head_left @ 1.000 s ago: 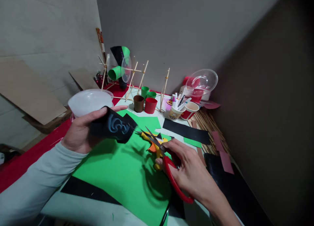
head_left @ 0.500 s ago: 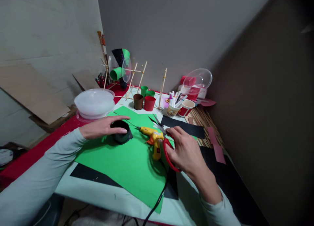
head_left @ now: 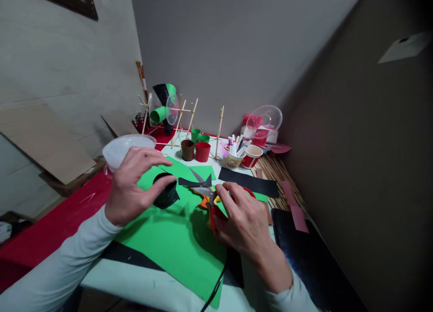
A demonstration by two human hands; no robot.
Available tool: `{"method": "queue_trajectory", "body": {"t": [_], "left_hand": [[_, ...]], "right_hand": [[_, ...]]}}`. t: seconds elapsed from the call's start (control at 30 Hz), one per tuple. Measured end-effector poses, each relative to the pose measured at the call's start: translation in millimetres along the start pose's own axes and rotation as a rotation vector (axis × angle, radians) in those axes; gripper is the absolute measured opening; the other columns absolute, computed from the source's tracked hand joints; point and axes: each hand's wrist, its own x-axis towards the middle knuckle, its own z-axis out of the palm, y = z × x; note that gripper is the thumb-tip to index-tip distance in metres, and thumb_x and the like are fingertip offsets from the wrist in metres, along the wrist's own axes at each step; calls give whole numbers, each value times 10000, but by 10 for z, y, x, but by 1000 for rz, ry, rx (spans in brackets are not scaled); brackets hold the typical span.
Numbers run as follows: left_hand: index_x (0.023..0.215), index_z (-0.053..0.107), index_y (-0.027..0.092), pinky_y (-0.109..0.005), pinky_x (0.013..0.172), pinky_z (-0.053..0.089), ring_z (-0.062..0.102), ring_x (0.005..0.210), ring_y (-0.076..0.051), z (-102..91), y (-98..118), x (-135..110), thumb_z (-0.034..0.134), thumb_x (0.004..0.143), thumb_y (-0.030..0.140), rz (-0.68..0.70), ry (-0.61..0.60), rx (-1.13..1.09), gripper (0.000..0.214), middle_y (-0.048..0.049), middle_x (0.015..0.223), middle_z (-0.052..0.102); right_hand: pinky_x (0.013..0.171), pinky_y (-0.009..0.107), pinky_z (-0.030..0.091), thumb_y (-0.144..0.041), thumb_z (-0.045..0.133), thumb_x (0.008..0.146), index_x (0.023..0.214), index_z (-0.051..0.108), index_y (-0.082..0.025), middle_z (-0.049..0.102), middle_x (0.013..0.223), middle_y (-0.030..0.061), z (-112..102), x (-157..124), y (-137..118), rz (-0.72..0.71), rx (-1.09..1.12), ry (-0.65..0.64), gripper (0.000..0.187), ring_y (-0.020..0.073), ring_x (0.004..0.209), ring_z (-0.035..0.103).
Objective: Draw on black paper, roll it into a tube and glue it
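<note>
My left hand (head_left: 133, 185) curls round a black paper cup (head_left: 165, 192) that stands on the green paper sheet (head_left: 176, 240), thumb and fingers on its rim and side. My right hand (head_left: 241, 222) grips red-handled scissors (head_left: 211, 199), blades pointing left toward the cup. A thin dark paper strip (head_left: 194, 182) lies across the blades. The yellow glue gun (head_left: 207, 203) lies mostly hidden under my right hand.
A white bowl (head_left: 123, 149) sits behind my left hand. Brown, red and green cups (head_left: 196, 149), a wooden stick frame (head_left: 189, 118), marker cups (head_left: 241, 154) and a clear container (head_left: 264, 120) stand at the back. Black paper strips (head_left: 248, 181) lie right; a cord (head_left: 213, 289) runs off the front edge.
My left hand set the black cup down on the green sheet and keeps its grip on it. My right hand brought the scissors left over the glue gun, toward the cup.
</note>
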Motion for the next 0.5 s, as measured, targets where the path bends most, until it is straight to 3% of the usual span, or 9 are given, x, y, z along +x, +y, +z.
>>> {"method": "queue_trajectory", "body": {"t": [0.07, 0.2, 0.37, 0.5], "left_hand": [[983, 722, 246, -453, 960, 496, 611, 1032, -275, 35, 148, -16, 816, 819, 324, 145, 5, 57, 204, -61, 991, 701], [1026, 685, 210, -459, 943, 505, 587, 1082, -294, 51, 266, -7, 762, 867, 198, 406, -115, 148, 177, -89, 1019, 683], [1011, 673, 230, -420, 854, 497, 601, 992, -259, 15, 175, 4, 582, 920, 55, 444, -176, 148, 217, -54, 967, 676], [1035, 664, 229, -402, 820, 480, 613, 948, -249, 38, 135, -12, 539, 957, 99, 390, -191, 137, 197, -51, 937, 676]], "right_hand": [[656, 323, 457, -129, 574, 816, 1065, 697, -120, 732, 994, 119, 22, -2, -2, -8, -17, 6, 277, 233, 808, 647], [659, 329, 458, -147, 583, 826, 1070, 698, -119, 728, 999, 119, 50, -18, -10, -19, -38, -3, 271, 227, 785, 636], [668, 331, 465, -151, 578, 838, 1075, 695, -116, 724, 998, 123, 51, -29, -11, -28, -37, -20, 267, 227, 790, 637], [680, 331, 470, -153, 570, 856, 1099, 686, -117, 722, 1003, 125, 46, -29, -20, -32, -32, -35, 272, 228, 806, 643]]}}
